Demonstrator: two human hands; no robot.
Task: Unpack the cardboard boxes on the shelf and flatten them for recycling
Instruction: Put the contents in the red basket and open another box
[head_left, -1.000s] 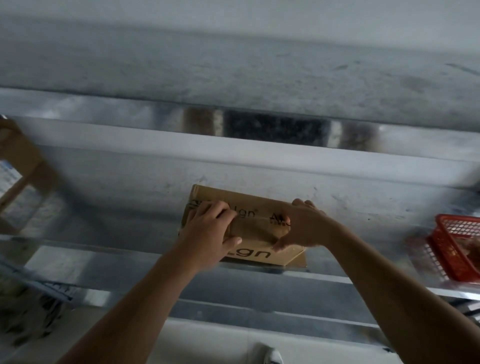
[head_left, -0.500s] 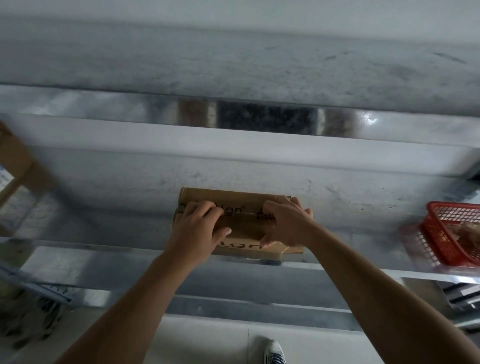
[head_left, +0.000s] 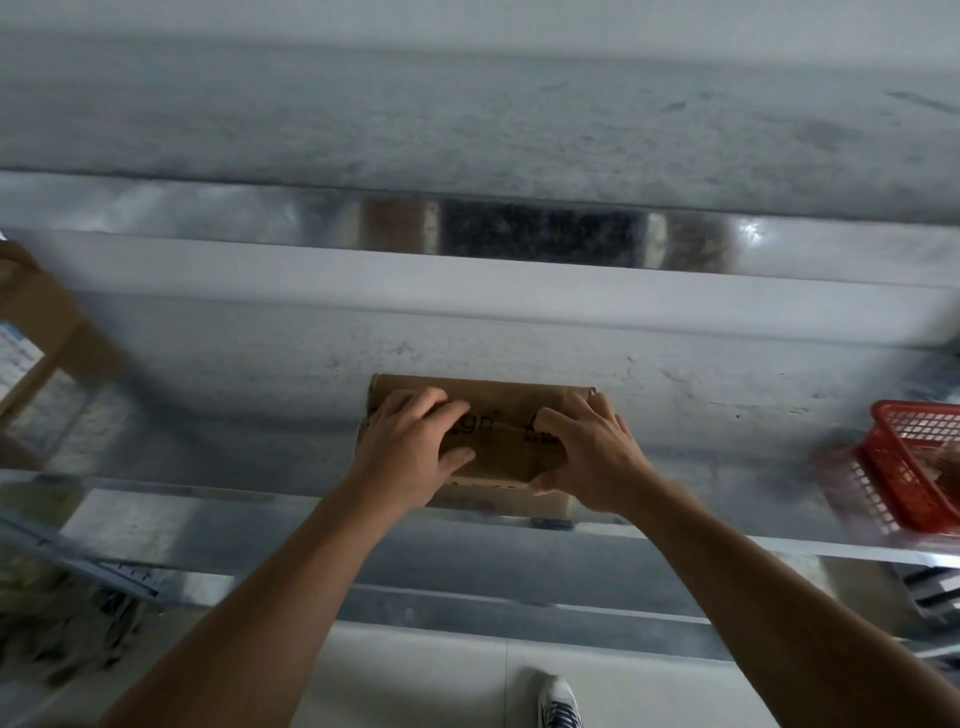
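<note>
While the brown cardboard box (head_left: 498, 441), printed with black lettering, sits at the front edge of the grey metal shelf (head_left: 234, 415), roughly midway along its length, it is gripped from above by both hands. The left hand (head_left: 410, 452) is laid over the left part of the top, with the fingers curled onto the lid and the thumb pressed against the front face. The right hand (head_left: 587, 457) is set on the right part, its fingertips dug in at the seam across the top and its thumb hooked at the lower front edge. The box is seen to be closed; whether the seam is taped cannot be told.

The opening step is judged to be in hand: the top flaps are being worked at, and nothing has been unpacked or flattened yet. For the next move, the seam would need to be parted and the flaps lifted while the box is steadied by the other hand, so that it is not pushed off the front edge.

A red plastic mesh basket (head_left: 914, 467) is found at the right end of the shelf, well apart from the box, and part of another cardboard piece (head_left: 41, 312) is seen at the left end. A white shoe (head_left: 558, 704) is visible on the floor below.
</note>
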